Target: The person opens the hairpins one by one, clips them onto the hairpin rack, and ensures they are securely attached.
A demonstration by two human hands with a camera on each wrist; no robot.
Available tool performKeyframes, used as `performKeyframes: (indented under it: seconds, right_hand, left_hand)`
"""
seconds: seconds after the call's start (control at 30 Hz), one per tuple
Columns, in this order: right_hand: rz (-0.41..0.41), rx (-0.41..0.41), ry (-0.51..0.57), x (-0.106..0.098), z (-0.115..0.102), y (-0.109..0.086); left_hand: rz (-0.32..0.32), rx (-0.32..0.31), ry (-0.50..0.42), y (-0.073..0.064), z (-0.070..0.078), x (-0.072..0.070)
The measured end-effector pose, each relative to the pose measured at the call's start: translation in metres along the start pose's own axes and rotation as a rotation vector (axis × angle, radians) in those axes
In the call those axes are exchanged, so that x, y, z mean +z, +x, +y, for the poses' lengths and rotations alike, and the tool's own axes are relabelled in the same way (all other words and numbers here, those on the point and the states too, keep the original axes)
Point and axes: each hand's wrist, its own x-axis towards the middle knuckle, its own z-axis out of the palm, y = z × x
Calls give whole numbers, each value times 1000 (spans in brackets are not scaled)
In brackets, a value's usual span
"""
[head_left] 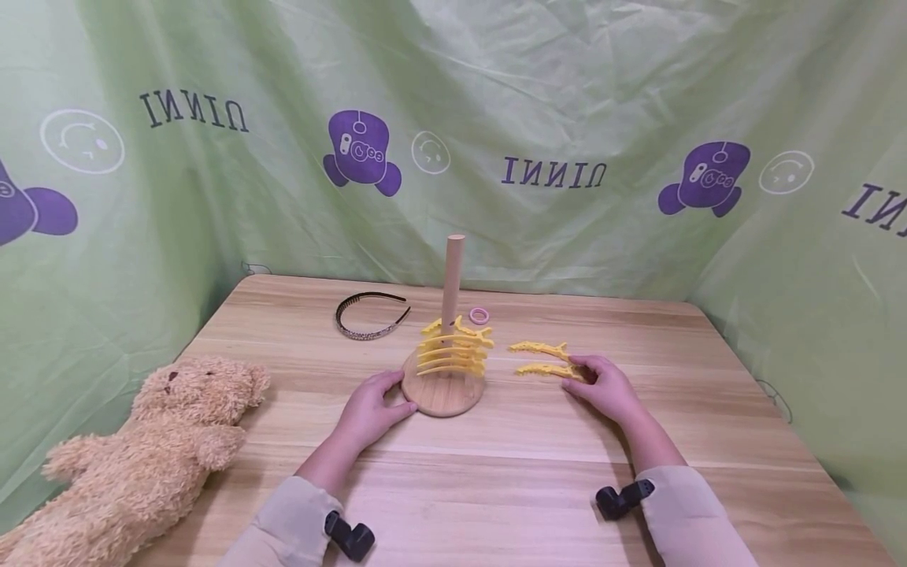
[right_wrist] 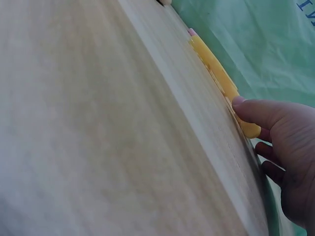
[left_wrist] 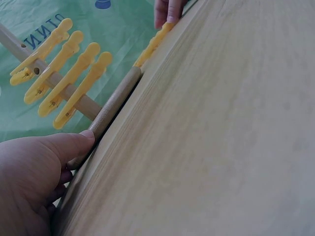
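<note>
A wooden stand (head_left: 445, 400) with a round base and an upright post (head_left: 452, 276) stands mid-table. Several yellow hair clips (head_left: 452, 362) are clamped across the post, one above another. My left hand (head_left: 371, 412) holds the left edge of the base, its thumb (left_wrist: 78, 144) against the rim in the left wrist view. To the right of the stand, my right hand (head_left: 608, 387) pinches the wide end of a yellow hair clip (right_wrist: 216, 69) low at the tabletop. Just behind it lies another yellow hair clip (head_left: 538, 348), close to the right fingers.
A dark headband (head_left: 368, 335) with a glittery section lies behind the stand to the left. Near the post's far side is a pink ring (head_left: 479, 316). A fluffy teddy bear (head_left: 152, 457) lies along the table's left side. Green printed curtains (head_left: 496, 220) surround the table.
</note>
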Motion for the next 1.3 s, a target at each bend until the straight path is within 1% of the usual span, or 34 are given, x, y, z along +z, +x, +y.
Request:
performKeyframes:
  seconds: [0.23,0.47,0.67,0.83,1.07,1.13,1.3]
  right_hand:
    - [-11,-4,-35,0,2,1]
    - [-25,10,-44,-1,2,0]
    - [-9,-5,-29,-5,1,-4]
    - [14,-17,-6,-7,-3,-7]
    - [26,4,69,-13,-17,-7]
    - [38,5,71,-17,-23,-7]
    - [69,-54,42,-27,-38,-7]
  left_hand:
    - [-2,1,7,1,-1,0]
    - [-5,-1,10,0,0,0]
    - [-4,-5,7,0,0,0]
    - [1,4,6,0,0,0]
    - [1,6,7,0,1,-1]
    - [3,9,5,0,1,-1]
    - [2,8,3,0,1,-1]
